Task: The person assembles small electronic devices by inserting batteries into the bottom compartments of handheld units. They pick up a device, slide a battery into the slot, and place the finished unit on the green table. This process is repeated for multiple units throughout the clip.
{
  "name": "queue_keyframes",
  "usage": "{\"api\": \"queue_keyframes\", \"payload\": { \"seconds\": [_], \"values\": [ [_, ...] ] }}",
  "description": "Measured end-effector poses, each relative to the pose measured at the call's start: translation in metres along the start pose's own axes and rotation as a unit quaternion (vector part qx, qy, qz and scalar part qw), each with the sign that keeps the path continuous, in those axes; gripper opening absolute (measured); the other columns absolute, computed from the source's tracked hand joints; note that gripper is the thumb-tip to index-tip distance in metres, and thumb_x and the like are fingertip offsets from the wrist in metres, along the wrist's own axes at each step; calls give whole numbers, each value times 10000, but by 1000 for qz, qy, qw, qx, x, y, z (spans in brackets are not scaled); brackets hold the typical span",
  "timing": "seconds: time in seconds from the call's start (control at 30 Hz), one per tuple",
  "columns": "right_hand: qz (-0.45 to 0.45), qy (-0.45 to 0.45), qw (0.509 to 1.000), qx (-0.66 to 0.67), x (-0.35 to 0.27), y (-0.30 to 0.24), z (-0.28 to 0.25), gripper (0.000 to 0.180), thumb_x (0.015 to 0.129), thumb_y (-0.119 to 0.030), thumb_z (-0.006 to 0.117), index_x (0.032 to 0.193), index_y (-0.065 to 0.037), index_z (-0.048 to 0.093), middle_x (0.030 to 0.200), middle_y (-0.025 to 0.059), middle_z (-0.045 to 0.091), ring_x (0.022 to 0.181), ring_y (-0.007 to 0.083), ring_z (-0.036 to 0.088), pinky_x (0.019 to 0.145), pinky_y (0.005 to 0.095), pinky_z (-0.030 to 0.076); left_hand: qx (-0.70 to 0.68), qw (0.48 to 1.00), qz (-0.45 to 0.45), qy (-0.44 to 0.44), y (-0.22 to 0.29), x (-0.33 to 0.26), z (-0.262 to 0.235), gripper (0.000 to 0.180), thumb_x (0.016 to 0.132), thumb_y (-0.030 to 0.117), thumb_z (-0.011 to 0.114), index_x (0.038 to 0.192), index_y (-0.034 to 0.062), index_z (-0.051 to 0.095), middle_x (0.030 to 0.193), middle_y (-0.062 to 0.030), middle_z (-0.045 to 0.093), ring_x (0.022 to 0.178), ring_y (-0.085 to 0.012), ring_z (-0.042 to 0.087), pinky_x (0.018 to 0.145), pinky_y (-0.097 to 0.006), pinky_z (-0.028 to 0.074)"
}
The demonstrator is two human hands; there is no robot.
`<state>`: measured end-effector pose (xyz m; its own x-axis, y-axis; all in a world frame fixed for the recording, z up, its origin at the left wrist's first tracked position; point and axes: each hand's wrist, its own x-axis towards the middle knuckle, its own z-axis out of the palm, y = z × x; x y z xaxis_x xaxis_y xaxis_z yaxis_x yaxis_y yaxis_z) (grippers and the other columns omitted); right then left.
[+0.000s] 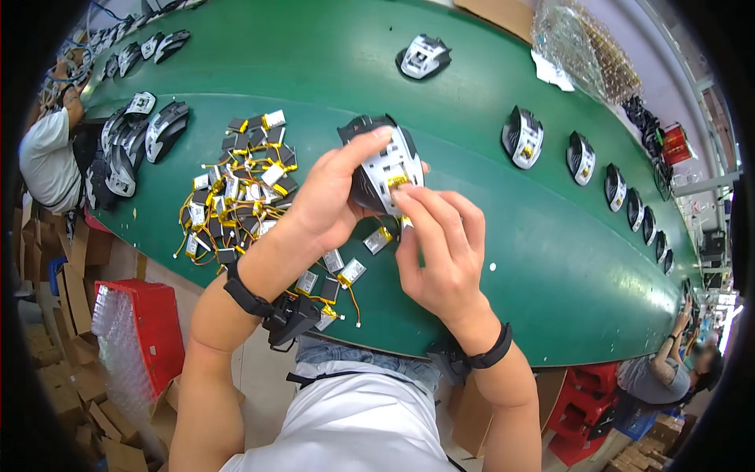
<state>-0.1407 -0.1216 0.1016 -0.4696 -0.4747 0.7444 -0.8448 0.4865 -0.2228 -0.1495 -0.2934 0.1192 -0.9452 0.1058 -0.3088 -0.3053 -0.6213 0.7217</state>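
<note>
My left hand (336, 185) is closed round a black and white computer mouse (387, 163) and holds it above the green table, with the thumb across its top. In an opening of the mouse sits a small yellow-wrapped part (397, 182). The fingers of my right hand (442, 256) are curled, and their tips press at that part; whatever they may pinch is hidden. Below the mouse a small silver battery (377, 240) lies on the table. Left of my left forearm spreads a heap of similar batteries (232, 189) with thin wires and yellow tape.
More mice stand on the green table (487, 315): one mouse (423, 57) at the back, a row (582, 157) curving off right, and a cluster (126, 149) at left. Bubble wrap (586, 51) lies at the back edge. People sit at left (51, 157) and right (657, 377).
</note>
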Motion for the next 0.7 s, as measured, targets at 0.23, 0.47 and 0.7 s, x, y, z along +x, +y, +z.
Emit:
{"api": "queue_keyframes", "payload": {
  "seconds": [0.23, 0.47, 0.7],
  "values": [
    [5, -3, 1000, 6, 0, 4, -2, 501, 640, 45, 612, 1134, -12, 670, 1208, 65, 587, 991, 264, 562, 823, 373, 462, 16, 1000, 19, 5, 0, -2, 3, 333, 987, 377, 493, 1128, 92, 591, 1075, -156, 696, 953, -217, 692, 808, -377, 569],
    [3, 16, 998, 52, -6, 7, 0, 611, 667, 51, 611, 1270, -36, 581, 1162, 63, 643, 1017, 255, 579, 802, 370, 439, 7, 1000, 16, 10, -1, -2, 3, 318, 991, 357, 492, 1145, 94, 585, 1076, -154, 695, 945, -221, 695, 821, -395, 572],
    [12, -37, 999, 3, -1, 1, -1, 646, 688, 58, 582, 1326, -36, 535, 1281, 86, 620, 1108, 291, 569, 864, 391, 426, -31, 999, 22, 23, 2, 0, 1, 335, 986, 390, 498, 1125, 96, 578, 1071, -152, 695, 950, -223, 689, 850, -399, 553]
  ]
}}
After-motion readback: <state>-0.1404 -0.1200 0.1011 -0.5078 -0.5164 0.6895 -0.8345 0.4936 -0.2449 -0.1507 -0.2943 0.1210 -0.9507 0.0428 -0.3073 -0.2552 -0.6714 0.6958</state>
